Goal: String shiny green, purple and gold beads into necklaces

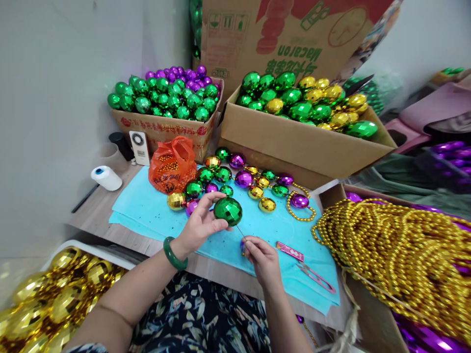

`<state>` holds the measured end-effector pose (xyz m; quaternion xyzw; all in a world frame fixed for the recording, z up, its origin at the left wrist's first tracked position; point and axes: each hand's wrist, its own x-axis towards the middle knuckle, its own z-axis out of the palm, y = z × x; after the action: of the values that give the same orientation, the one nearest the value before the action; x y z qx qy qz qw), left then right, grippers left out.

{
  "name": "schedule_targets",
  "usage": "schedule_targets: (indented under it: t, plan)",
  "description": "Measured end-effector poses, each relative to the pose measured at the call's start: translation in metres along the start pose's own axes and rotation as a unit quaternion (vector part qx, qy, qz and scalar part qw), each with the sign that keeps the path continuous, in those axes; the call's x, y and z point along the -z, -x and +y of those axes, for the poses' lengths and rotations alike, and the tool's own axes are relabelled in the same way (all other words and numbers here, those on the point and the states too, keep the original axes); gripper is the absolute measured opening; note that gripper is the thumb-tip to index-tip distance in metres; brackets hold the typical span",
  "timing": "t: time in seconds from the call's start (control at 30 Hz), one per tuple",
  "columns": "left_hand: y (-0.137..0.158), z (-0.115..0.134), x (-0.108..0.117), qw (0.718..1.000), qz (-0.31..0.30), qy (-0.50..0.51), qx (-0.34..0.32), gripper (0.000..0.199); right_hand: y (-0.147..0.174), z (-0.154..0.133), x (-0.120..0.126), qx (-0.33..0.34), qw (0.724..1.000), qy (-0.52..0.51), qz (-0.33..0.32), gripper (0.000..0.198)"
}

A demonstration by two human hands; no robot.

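Note:
My left hand (pixel 196 225) grips a shiny green faceted ball (pixel 228 211) between thumb and fingers, above the blue cloth (pixel 221 245). From the ball's lower side a thin needle (pixel 240 231) slants down to my right hand (pixel 263 260), whose thumb and fingers pinch its other end. A small blue-purple object (pixel 243 247) shows just beside the right fingertips; its kind is unclear. Behind my hands lies a string of green, purple and gold balls (pixel 243 179), with a loop of small gold beads (pixel 312 214) at its right end. Pink thread snips (pixel 316 278) rest to the right.
At the back stand a box of green and purple balls (pixel 162 122) and a larger carton of green and gold balls (pixel 294 142). An orange bag of beads (pixel 172 166) and a white thread spool (pixel 106 178) sit left. Gold bead strands (pixel 397 245) heap at right.

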<state>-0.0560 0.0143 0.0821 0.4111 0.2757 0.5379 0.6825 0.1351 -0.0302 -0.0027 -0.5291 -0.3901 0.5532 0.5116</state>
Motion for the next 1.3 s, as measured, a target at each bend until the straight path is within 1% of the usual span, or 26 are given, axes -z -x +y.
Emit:
schedule_targets:
  t: [0.1, 0.17, 0.33, 0.4, 0.5, 0.57, 0.73, 0.77, 0.8, 0.93, 1.0, 1.13, 1.23, 1.3]
  plan:
    - [0.001, -0.001, 0.001, 1.000, -0.002, -0.013, -0.027, 0.050, 0.000, 0.002, 0.001, 0.004, 1.000, 0.007, 0.004, 0.026]
    - [0.001, 0.001, -0.001, 0.999, -0.004, -0.008, -0.031, 0.051, 0.000, 0.004, 0.001, 0.008, 1.000, -0.006, 0.003, 0.025]
    - [0.001, 0.007, -0.008, 0.997, 0.014, 0.057, 0.045, 0.051, 0.002, 0.006, -0.004, 0.002, 0.999, -0.050, 0.001, 0.024]
    - [0.002, 0.005, -0.008, 0.998, 0.017, 0.049, 0.030, 0.051, 0.003, 0.005, -0.007, 0.000, 0.999, -0.053, 0.009, 0.025]
    - [0.002, 0.001, -0.007, 1.000, 0.013, 0.008, -0.026, 0.051, 0.004, 0.005, -0.010, 0.003, 0.998, -0.053, 0.022, 0.025]
    - [0.003, 0.000, -0.007, 0.999, 0.013, -0.004, -0.036, 0.051, 0.004, 0.005, -0.010, 0.005, 0.998, -0.059, 0.024, 0.025]
    - [0.004, 0.007, -0.012, 0.997, 0.026, 0.056, 0.042, 0.051, 0.003, 0.006, -0.010, -0.003, 0.996, -0.086, 0.008, 0.024]
    - [0.004, 0.007, -0.013, 0.997, 0.029, 0.063, 0.045, 0.050, 0.004, 0.006, -0.010, -0.005, 0.996, -0.090, 0.009, 0.024]
    - [0.004, 0.007, -0.013, 0.997, 0.033, 0.063, 0.037, 0.050, 0.004, 0.006, -0.011, -0.007, 0.995, -0.094, 0.012, 0.024]
    - [0.005, 0.001, -0.011, 0.999, 0.038, 0.021, -0.028, 0.052, 0.005, 0.006, -0.015, -0.019, 0.993, -0.114, 0.018, 0.024]
    - [0.006, 0.000, -0.011, 0.999, 0.026, 0.012, -0.030, 0.052, 0.005, 0.007, -0.015, -0.019, 0.993, -0.118, 0.018, 0.024]
    - [0.006, 0.003, -0.012, 1.000, 0.009, 0.025, -0.003, 0.049, 0.002, 0.008, -0.009, -0.005, 0.995, -0.098, 0.021, 0.022]
    - [0.006, 0.003, -0.011, 1.000, 0.004, 0.018, -0.020, 0.049, 0.000, 0.008, -0.005, 0.006, 0.997, -0.077, 0.020, 0.020]
    - [0.006, 0.000, -0.008, 0.999, -0.010, 0.003, -0.036, 0.051, 0.001, 0.008, -0.005, 0.011, 0.997, -0.069, 0.019, 0.020]
